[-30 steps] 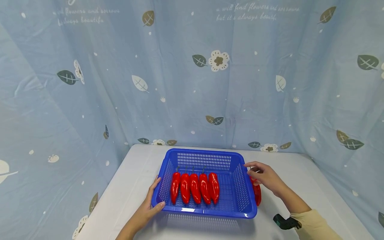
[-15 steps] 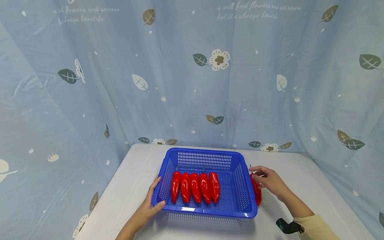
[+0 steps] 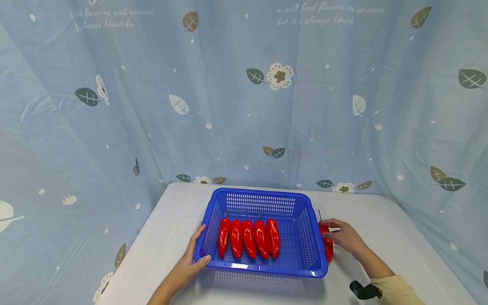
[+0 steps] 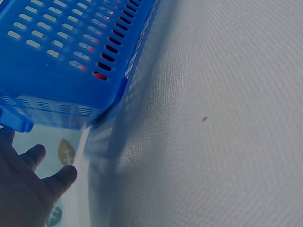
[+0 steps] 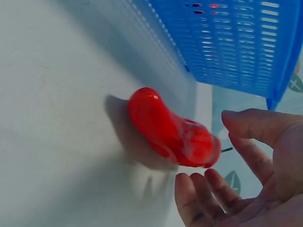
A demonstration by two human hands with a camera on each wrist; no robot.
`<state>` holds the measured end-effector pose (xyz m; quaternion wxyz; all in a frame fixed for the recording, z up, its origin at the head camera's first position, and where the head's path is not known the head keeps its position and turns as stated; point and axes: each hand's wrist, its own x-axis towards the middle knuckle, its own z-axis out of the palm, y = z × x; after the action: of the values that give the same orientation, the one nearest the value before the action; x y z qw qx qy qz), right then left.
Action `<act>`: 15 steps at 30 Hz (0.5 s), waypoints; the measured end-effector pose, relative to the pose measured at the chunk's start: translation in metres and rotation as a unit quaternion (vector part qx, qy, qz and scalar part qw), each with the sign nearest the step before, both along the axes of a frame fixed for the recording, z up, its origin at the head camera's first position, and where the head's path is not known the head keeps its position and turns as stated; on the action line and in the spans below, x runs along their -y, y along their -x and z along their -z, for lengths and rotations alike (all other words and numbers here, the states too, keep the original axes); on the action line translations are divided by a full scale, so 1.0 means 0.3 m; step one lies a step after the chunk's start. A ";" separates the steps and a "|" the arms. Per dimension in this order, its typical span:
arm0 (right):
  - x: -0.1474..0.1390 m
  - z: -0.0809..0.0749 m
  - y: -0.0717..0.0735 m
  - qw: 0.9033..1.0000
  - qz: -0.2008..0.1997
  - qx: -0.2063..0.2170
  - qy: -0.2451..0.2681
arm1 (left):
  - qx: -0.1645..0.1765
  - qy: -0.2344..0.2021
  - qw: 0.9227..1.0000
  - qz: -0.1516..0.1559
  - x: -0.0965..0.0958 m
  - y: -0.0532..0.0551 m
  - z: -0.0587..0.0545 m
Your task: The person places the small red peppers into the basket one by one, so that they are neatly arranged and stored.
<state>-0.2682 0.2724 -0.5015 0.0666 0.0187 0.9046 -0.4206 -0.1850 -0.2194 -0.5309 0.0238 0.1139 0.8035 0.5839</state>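
A blue plastic basket (image 3: 289, 254) with slotted walls stands on the white table. Several glossy red peppers (image 3: 248, 239) with thin green stems lie side by side in its left and middle part. At the basket's near left corner my left hand (image 3: 188, 258) grips the rim, thumb on top and fingers along the outer side. Outside the right wall another red pepper (image 5: 158, 125) lies on the table, its stem toward the back. My right hand (image 3: 345, 237) is over this pepper; in the right wrist view its thumb and fingers are spread around the stem end.
A light blue curtain (image 3: 228, 106) with leaves and flowers hangs behind and beside the table (image 3: 377, 220). A black strap piece (image 3: 364, 291) sits at the right sleeve. The basket's right wall stands close beside the loose pepper.
My right hand has drawn back from the basket's right rim, slightly right and down toward me, uncovering the loose pepper's stem. My left hand and the basket have stayed put.
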 end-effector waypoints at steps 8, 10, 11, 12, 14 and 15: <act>-0.007 0.035 -0.001 0.999 0.010 0.007 -0.038 | -0.002 -0.007 1.000 0.007 -0.005 -0.001 -0.008; -0.021 0.035 -0.004 0.999 0.014 0.007 -0.043 | -0.001 -0.008 1.000 0.007 -0.005 -0.002 -0.010; -0.030 0.034 -0.007 0.999 0.016 0.009 -0.044 | 0.001 -0.008 1.000 0.007 -0.005 -0.002 -0.010; -0.041 0.033 -0.009 0.999 0.017 0.011 -0.044 | 0.002 -0.007 1.000 0.006 -0.004 -0.002 -0.009; -0.068 0.035 -0.014 0.999 0.022 0.017 -0.043 | 0.002 -0.006 1.000 0.003 -0.002 -0.003 -0.008; -0.083 0.036 -0.018 0.999 0.026 0.020 -0.042 | 0.001 -0.004 1.000 0.002 -0.001 -0.003 -0.007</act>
<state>-0.2629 0.2972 -0.5123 0.0732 0.0531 0.9191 -0.3835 -0.1842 -0.2190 -0.5288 0.0257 0.1149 0.8006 0.5875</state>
